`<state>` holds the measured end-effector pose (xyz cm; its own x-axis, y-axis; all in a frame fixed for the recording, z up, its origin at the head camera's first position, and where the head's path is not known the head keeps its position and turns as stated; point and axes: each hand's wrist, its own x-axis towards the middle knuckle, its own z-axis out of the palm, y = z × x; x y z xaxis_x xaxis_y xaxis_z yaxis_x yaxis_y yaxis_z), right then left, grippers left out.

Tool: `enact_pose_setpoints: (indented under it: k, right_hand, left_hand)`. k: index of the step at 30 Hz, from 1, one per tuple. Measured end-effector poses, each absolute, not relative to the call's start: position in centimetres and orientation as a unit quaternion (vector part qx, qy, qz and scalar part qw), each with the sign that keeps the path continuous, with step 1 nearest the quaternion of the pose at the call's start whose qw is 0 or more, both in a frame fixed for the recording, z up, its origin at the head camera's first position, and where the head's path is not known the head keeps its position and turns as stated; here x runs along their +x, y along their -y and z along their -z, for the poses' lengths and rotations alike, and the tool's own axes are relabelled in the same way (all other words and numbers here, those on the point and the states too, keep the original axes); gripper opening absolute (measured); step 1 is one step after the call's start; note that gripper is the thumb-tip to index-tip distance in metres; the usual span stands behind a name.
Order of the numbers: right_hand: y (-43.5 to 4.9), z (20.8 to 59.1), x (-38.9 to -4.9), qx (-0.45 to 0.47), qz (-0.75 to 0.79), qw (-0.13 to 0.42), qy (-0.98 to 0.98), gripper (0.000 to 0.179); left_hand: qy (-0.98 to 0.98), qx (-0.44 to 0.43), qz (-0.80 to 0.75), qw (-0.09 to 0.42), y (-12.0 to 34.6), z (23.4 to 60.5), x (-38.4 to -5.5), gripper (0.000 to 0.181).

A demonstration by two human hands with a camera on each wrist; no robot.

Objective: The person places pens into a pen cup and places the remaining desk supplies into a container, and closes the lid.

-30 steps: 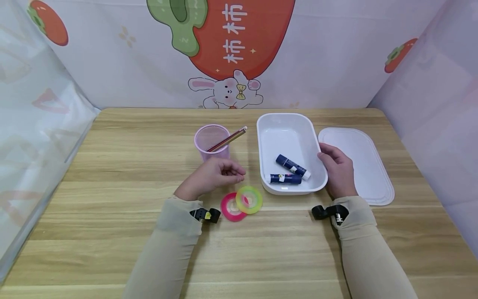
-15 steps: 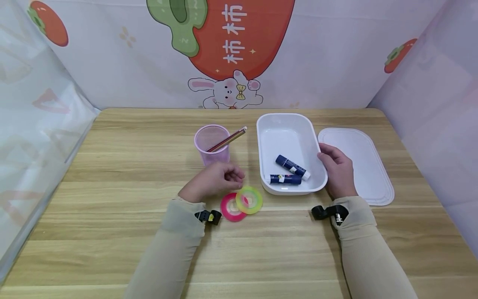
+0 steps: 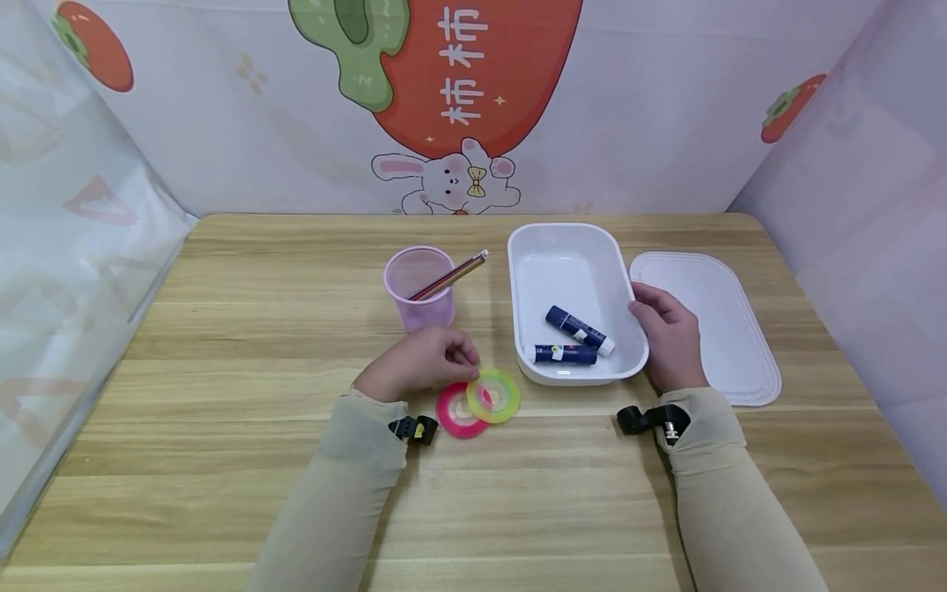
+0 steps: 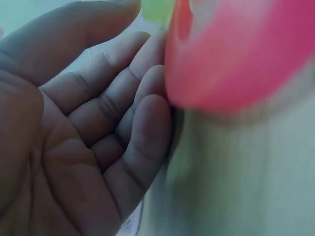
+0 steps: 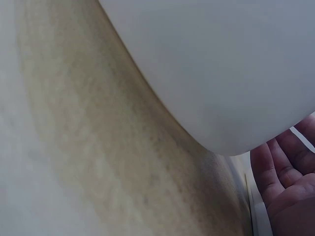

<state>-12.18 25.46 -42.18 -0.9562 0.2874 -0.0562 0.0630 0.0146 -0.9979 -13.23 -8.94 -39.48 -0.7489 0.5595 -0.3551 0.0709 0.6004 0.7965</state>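
Observation:
In the head view, my left hand [image 3: 425, 362] reaches low over the table with fingers loosely curled. Its thumb and fingertips are right at the upper left edge of a translucent yellow ring [image 3: 507, 409], shaped like a roll of tape. That ring overlaps a pink ring [image 3: 448, 411]. The left wrist view has the pink ring [image 4: 236, 64] large beside the fingers and a bit of yellow by the thumb. My right hand [image 3: 675, 341] holds the right side of a white plastic box [image 3: 565, 275], thumb at the rim. Two dark blue glue sticks [image 3: 580, 330] lie inside it.
A pink cup [image 3: 425, 314] with pencils [image 3: 451, 277] leaning in it stands just beyond my left hand. Right of the box, partly behind my right hand, lies a white lid [image 3: 728, 329]. A printed cloth [image 3: 621, 107] hangs behind the wooden table.
My left hand has moved down and slightly toward me, away from the cup, its fingertips reaching the yellow ring's edge. My right hand and the box have stayed put.

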Motion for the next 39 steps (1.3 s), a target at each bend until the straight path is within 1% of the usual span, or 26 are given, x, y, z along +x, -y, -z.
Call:
enact_pose_setpoints:
  k: [4, 12, 22, 29, 39]
  right_hand:
    - [-25.4, 42.2, -12.2, -0.123, -0.694, 0.081, 0.705, 0.036]
    - [-25.5, 42.1, -12.2, -0.122, -0.699, 0.08, 0.7, 0.037]
    - [-25.4, 42.1, -12.2, -0.123, -0.703, 0.081, 0.696, 0.036]
    - [-25.5, 42.0, -12.1, -0.124, -0.7, 0.075, 0.699, 0.037]
    - [-25.4, 42.0, -12.1, -0.125, -0.698, 0.077, 0.701, 0.036]
  left_hand:
    - [-0.853, 0.185, -0.391, 0.293, 9.1, 39.3, -13.1, 0.005]
    - [-0.851, 0.187, -0.392, 0.296, 8.9, 39.1, -13.0, 0.008]
    - [-0.844, 0.186, -0.402, 0.301, 8.6, 39.7, -13.1, 0.007]
    - [-0.822, 0.164, -0.442, 0.32, 8.9, 39.7, -13.3, 0.008]
    - [-0.793, 0.182, -0.493, 0.309, 9.6, 40.1, -13.5, 0.01]
